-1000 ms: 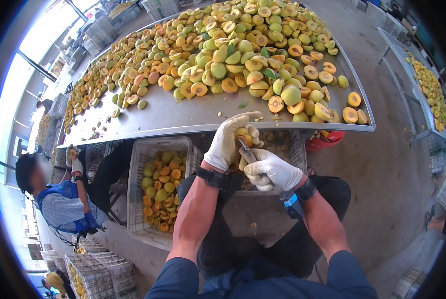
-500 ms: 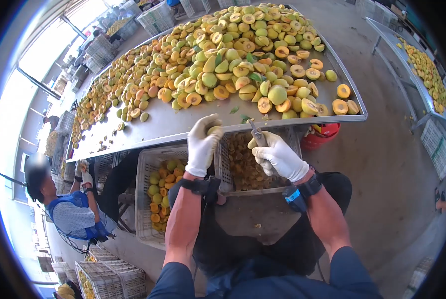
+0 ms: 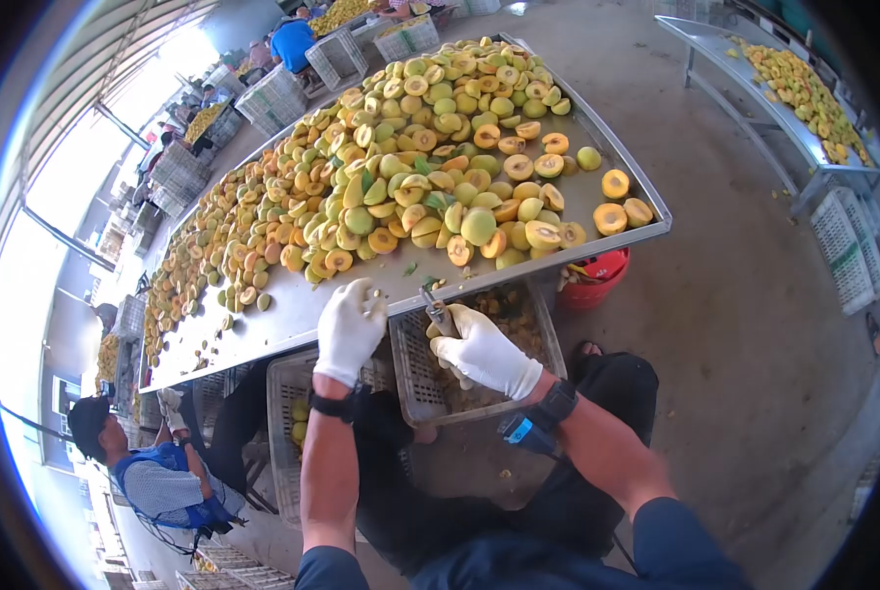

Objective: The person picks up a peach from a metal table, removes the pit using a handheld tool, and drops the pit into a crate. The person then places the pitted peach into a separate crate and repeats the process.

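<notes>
In the head view, we stand at the near side of a metal table point(image 3: 292, 310) where a broad heap of yellow-green fruit point(image 3: 400, 177), much of it cut open, stretches away to the left and far side. Our left hand point(image 3: 349, 334), gloved in white, is raised at the table's near edge, fingers bent and part-way open; no fruit shows between them, though we cannot tell whether the palm hides a small piece. Our right hand point(image 3: 489, 356), also gloved, is closed around the handle of a metal-tipped tool point(image 3: 439, 313), whose long axis slants away from us and slightly left, its tip at the table's near edge.

The tool lies to the right of our left fingers and apart from them. The nearest cut fruit lies beyond both hands: one half point(image 3: 338, 260) is just past our left fingertips, with our left hand the nearer, while another half point(image 3: 459, 250) sits beyond and to the right of the tool's tip, nearer our right.

Below our right hand, a crate point(image 3: 415, 379) holds brownish pieces; a second crate point(image 3: 282, 423) stands to the left. A red bucket point(image 3: 597, 285) stands to the right, and a co-worker point(image 3: 164, 487) in a blue vest works at left.
</notes>
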`<state>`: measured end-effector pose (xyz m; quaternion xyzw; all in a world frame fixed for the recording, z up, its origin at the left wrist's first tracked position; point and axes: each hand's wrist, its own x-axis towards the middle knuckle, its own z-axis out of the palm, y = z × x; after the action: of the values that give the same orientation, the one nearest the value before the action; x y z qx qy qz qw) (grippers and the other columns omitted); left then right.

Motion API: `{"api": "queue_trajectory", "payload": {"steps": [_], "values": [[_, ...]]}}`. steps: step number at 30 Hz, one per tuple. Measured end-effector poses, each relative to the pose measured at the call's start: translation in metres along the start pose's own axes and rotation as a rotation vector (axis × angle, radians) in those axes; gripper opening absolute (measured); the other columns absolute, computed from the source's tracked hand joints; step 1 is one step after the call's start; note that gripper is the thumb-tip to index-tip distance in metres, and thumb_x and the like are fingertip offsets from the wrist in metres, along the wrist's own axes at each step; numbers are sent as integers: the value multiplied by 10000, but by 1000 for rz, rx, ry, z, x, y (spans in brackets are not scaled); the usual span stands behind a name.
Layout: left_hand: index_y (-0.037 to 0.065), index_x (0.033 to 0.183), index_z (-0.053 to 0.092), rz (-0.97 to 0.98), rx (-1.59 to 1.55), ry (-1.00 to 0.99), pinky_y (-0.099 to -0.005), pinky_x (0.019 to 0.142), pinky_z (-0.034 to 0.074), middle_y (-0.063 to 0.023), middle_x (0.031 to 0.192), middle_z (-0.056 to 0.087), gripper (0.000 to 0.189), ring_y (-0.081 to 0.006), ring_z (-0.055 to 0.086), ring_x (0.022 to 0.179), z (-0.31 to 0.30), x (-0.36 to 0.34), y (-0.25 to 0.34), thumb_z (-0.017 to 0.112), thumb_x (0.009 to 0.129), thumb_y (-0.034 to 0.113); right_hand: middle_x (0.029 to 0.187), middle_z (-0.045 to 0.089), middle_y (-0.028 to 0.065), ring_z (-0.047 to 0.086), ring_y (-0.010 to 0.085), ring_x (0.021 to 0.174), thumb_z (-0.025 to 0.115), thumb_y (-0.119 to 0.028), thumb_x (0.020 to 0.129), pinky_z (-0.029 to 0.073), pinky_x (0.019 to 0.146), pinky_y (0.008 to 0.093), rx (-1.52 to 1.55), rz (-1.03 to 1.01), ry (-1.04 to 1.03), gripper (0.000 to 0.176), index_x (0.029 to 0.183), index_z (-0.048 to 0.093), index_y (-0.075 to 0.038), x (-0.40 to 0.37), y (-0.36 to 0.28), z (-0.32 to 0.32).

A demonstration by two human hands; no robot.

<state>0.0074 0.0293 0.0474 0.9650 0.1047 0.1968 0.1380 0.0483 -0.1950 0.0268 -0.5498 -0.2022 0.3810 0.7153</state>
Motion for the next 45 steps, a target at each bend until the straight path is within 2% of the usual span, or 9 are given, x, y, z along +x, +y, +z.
{"api": "queue_trajectory", "payload": {"steps": [8,17,19,21,27,32,35,39,45], "values": [[125,1382,462,295,96,-238,-435,867,530,-149,1268,560,686,-356,624,1057,109,105,85,694,737,114,755,578,42,562,113,580,593,-119,899,479,485,292,-79,-96,238,173,1041,566,-24,-14,-11,-22],[128,1252,607,388,99,-300,-411,833,540,-142,1118,612,638,-331,653,987,113,130,76,788,644,192,752,603,79,602,154,655,602,-105,894,486,554,327,9,-38,269,173,1040,577,-15,-11,-25,-35],[47,1247,613,343,-236,-128,-373,827,539,-120,1132,648,597,-278,663,950,100,117,61,782,688,171,759,626,107,636,200,682,610,-104,888,503,593,348,-27,-8,270,183,1039,579,-6,-10,-21,-33],[-34,1262,586,-88,-978,-333,-272,755,531,-80,1100,656,603,-174,650,914,71,90,50,792,766,240,745,533,-14,477,50,539,586,-62,920,405,488,231,-160,-170,317,137,1047,540,-42,-3,-7,-31],[-32,1413,409,-322,-2008,-491,-313,645,578,-163,1104,649,782,-239,684,870,44,6,-5,659,866,468,744,597,150,588,277,655,646,-43,844,478,648,353,-575,-425,366,165,972,551,-1,12,16,-6],[-14,1415,404,-374,-2235,-533,-414,758,552,-240,1301,565,683,-331,628,1047,34,-17,-6,544,926,442,762,618,251,606,462,746,649,-58,830,489,638,457,-804,-402,250,224,1003,531,23,25,34,20],[-21,1387,432,-674,-2249,-382,-454,906,508,-252,1315,552,602,-338,595,1112,32,-17,-2,502,929,363,762,623,268,604,478,771,655,-66,825,479,633,496,-939,-402,285,242,999,527,42,33,41,27],[-67,1314,505,-603,-2219,-283,-499,1061,403,-280,1247,580,550,-376,553,1178,42,-20,-12,443,898,287,734,615,264,604,477,748,658,-62,818,475,618,500,-958,-404,286,236,975,519,47,44,49,37],[-84,1282,524,-625,-2202,-242,-487,1037,429,-286,1179,597,622,-376,574,1099,48,-23,-22,442,808,311,702,602,261,604,474,727,652,-48,811,476,612,504,-953,-423,287,209,925,498,36,56,52,44]]}}
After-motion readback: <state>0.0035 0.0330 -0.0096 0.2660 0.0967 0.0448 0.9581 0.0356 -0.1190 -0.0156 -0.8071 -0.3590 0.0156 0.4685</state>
